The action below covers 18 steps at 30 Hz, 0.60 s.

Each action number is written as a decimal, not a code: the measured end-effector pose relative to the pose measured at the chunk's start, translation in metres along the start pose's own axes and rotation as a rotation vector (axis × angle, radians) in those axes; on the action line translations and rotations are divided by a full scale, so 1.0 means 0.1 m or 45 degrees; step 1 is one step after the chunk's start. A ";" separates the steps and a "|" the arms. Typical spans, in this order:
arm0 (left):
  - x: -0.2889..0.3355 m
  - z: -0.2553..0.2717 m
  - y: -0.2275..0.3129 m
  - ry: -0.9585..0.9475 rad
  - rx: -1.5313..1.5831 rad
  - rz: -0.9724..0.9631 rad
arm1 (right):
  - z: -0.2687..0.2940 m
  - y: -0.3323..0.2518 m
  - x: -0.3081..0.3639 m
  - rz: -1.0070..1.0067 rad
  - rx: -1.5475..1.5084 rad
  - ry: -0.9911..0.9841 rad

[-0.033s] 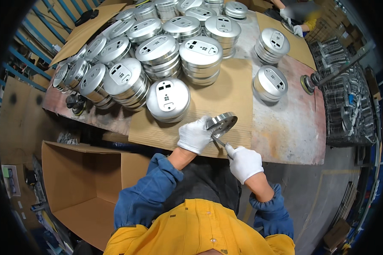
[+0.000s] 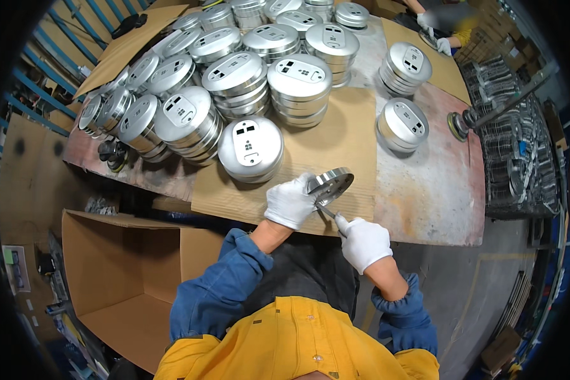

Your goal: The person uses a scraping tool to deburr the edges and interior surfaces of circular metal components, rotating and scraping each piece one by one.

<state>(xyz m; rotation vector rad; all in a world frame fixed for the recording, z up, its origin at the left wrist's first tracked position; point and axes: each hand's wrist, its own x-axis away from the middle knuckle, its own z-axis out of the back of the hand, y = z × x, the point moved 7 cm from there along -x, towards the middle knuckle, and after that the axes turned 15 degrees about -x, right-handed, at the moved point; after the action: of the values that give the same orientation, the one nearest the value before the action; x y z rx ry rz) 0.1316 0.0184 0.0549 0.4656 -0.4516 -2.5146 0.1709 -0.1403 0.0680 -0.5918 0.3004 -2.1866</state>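
My left hand, in a white glove, grips a round silver metal disc and holds it tilted above the cardboard sheet on the table. My right hand, also gloved, holds a thin metal tool whose tip touches the disc's lower edge. A stack of similar round metal covers stands just beyond my left hand.
Several stacks of round metal covers fill the far half of the table. Two more stacks stand on the right. An open cardboard box sits on the floor at lower left. Another person's gloved hands work at the far right.
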 end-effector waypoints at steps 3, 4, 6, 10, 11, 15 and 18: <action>0.01 -0.01 -0.02 0.019 0.016 -0.014 | 0.07 -0.07 -0.05 0.043 0.030 -0.035; 0.00 0.00 -0.02 0.043 0.017 -0.037 | 0.11 -0.12 -0.08 0.060 0.035 -0.064; -0.01 0.00 -0.03 0.048 0.014 -0.046 | 0.19 -0.19 -0.16 0.044 0.063 -0.140; -0.01 0.04 -0.03 0.074 0.040 -0.059 | 0.23 -0.26 -0.24 0.054 0.101 -0.228; -0.03 0.02 -0.04 0.068 0.044 -0.057 | 0.22 -0.26 -0.25 0.049 0.101 -0.234; -0.09 -0.02 -0.10 -0.001 0.157 0.079 | 0.10 -0.22 -0.18 0.079 0.111 -0.159; -0.11 -0.06 -0.15 -0.035 0.221 0.153 | -0.02 -0.21 -0.11 0.098 0.121 -0.070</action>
<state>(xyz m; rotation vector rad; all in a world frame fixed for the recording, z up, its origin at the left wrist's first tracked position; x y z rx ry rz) 0.1358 0.0356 0.0462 0.4562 -0.6916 -2.3795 0.1620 -0.1185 0.0711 -0.5774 0.1864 -2.0941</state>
